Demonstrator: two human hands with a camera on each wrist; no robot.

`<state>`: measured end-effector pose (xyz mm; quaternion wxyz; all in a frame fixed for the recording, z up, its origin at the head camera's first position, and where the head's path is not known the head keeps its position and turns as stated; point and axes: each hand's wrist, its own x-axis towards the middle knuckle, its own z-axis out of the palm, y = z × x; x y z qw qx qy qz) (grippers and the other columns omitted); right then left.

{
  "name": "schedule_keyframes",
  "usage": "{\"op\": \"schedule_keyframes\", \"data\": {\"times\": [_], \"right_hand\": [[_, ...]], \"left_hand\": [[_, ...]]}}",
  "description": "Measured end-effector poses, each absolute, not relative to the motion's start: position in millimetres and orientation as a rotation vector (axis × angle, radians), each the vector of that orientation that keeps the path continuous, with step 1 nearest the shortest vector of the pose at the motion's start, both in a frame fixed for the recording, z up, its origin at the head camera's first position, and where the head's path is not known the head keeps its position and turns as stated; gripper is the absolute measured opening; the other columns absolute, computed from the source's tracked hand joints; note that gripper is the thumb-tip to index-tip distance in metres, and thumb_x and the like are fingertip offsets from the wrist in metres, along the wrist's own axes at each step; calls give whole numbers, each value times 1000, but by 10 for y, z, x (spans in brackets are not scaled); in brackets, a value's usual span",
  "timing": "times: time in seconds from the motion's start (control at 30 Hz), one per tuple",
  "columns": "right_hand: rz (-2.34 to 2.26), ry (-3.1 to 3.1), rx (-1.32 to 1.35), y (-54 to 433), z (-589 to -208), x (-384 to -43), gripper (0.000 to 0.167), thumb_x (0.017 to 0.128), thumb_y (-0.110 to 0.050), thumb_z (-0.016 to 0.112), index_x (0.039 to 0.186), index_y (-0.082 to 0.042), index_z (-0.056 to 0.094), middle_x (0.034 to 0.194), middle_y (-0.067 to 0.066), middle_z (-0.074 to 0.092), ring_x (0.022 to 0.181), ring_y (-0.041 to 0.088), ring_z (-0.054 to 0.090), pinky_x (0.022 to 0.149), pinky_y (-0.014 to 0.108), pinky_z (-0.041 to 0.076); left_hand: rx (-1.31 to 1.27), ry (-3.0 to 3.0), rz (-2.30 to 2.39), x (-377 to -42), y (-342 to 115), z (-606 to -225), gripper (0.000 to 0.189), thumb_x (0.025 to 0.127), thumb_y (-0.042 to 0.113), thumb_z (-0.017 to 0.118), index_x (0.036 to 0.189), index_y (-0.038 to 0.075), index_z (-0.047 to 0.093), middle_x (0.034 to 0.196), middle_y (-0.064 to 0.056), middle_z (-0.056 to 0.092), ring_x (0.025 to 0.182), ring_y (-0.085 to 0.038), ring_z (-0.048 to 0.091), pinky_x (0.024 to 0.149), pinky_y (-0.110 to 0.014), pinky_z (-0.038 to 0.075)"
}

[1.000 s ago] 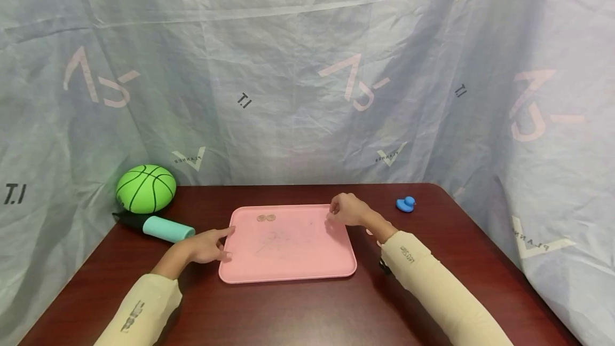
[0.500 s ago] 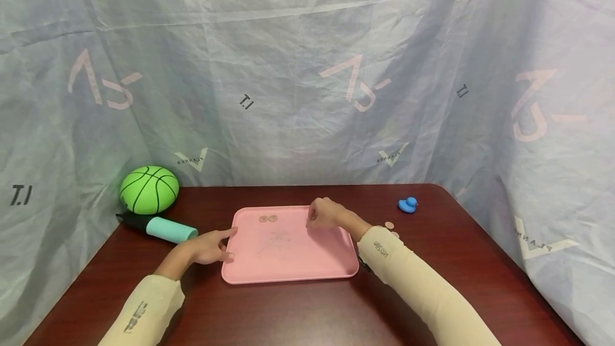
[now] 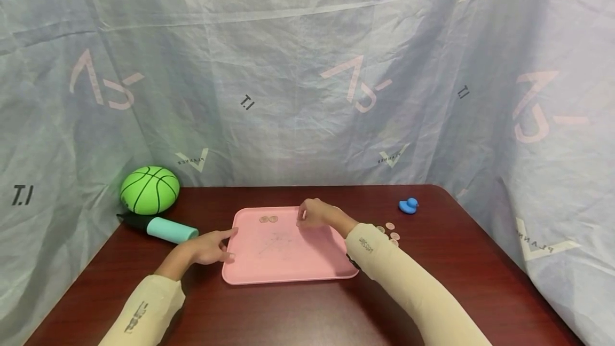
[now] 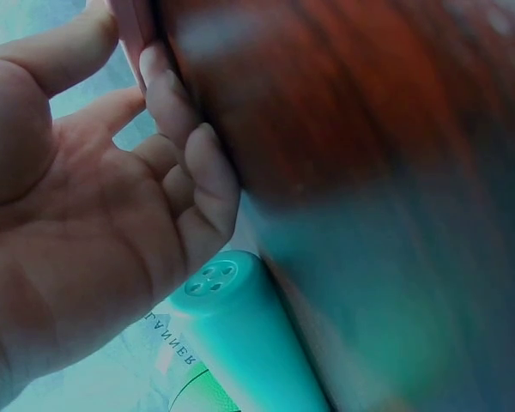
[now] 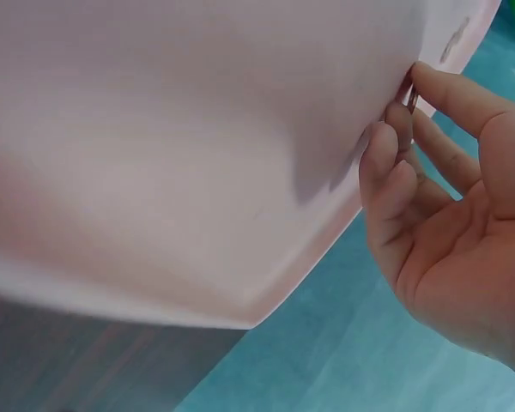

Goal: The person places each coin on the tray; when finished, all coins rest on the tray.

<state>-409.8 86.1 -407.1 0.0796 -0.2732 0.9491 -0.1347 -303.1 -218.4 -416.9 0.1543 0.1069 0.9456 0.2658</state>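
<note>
Now my right hand (image 3: 315, 213), pinching a coin (image 5: 414, 98), has come further left over the pink tray (image 3: 293, 266) my left hand (image 3: 207, 247) grips.

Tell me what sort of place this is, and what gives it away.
Probably a makeshift recording booth: printed fabric hangs behind and beside a red-brown table, which bears an odd mix such as a pink tray and a green ball.

Pink tray (image 3: 295, 267) lying flat, round coins (image 3: 273, 219)
Two sit side by side near its far rim; the right hand (image 3: 317, 214) pinches another coin (image 5: 414, 98).
</note>
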Motion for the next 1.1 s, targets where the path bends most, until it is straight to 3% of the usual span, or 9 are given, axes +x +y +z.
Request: {"op": "schedule_keyframes", "data": {"times": [0.67, 1.1], "right_hand": [[-424, 2838, -726, 577, -4073, -4201, 12, 88, -27, 74, 93, -16, 75, 93, -2, 67, 87, 13, 57, 80, 31, 49], [-427, 2863, -689, 461, -4106, -4232, 14, 89, -30, 74, 95, -17, 75, 92, -3, 66, 86, 13, 57, 78, 29, 49]], "left_hand": [[309, 2701, 786, -3030, -2182, -4184, 82, 84, 22, 79, 152, 5, 38, 89, -6, 55, 88, -20, 52, 79, -39, 42], [315, 2705, 783, -3036, -2188, -4166, 81, 84, 22, 78, 152, 4, 38, 92, -6, 56, 90, -20, 53, 81, -40, 43]]}}
